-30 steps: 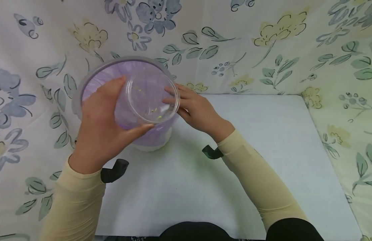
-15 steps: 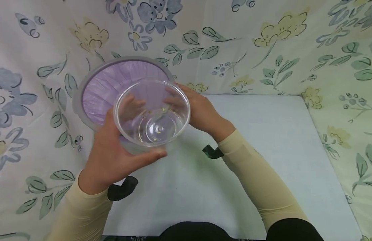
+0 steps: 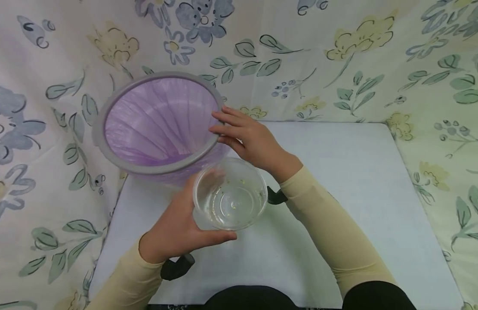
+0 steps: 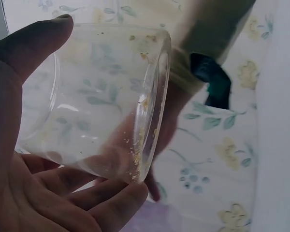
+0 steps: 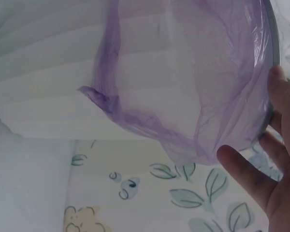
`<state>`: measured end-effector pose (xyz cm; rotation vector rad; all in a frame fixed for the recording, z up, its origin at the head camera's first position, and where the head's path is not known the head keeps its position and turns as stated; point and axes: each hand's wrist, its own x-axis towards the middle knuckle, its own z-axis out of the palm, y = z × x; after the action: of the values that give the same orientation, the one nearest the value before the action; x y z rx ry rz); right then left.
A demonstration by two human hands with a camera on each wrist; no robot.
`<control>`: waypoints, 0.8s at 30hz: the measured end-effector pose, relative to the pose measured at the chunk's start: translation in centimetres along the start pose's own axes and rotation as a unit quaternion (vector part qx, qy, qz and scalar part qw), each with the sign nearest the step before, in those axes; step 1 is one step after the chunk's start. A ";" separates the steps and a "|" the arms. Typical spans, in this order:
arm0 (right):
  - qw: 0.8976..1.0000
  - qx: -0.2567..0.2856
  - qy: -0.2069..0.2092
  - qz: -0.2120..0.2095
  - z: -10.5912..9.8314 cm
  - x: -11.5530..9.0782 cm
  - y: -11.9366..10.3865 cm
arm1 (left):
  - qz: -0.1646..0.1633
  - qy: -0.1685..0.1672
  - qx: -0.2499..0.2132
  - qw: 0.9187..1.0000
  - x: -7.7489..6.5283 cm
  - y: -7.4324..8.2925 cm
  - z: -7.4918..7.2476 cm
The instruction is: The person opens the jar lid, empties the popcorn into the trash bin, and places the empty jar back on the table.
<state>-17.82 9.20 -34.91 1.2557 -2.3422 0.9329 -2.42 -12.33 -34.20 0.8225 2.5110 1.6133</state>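
Observation:
My left hand (image 3: 178, 228) holds a clear plastic tub (image 3: 232, 193), thumb along one side and fingers round the other. The tub's mouth faces up toward the head camera, and small yellowish crumbs (image 4: 137, 162) cling inside it in the left wrist view. Behind the tub, a trash can (image 3: 122, 161) with a grey rim leans toward me, lined with a purple plastic bag (image 3: 161, 120). My right hand (image 3: 258, 142) grips the can's right rim, fingers over the edge. In the right wrist view, a digit presses the bag's outside below the grey rim (image 5: 274, 34).
A white table (image 3: 359, 193) spreads under both arms and to the right. Floral cloth (image 3: 300, 56) hangs behind and along both sides. The can's pale ribbed body (image 5: 48, 72) shows in the right wrist view, with the bag's folded edge hanging over it.
My left hand has drawn the tub from over the can's mouth toward me and to the right, and turned its opening upward. My right hand stays at the rim.

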 end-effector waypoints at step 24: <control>1.000 -0.005 -0.010 0.014 0.1 0.0 -0.2 | -0.161 -0.080 -0.109 0.978 -4.0 -11.5 8.3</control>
<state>-17.62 9.06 -34.91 1.2364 -2.3832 0.9205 -1.04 -10.86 -48.78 0.4710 2.1724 1.6002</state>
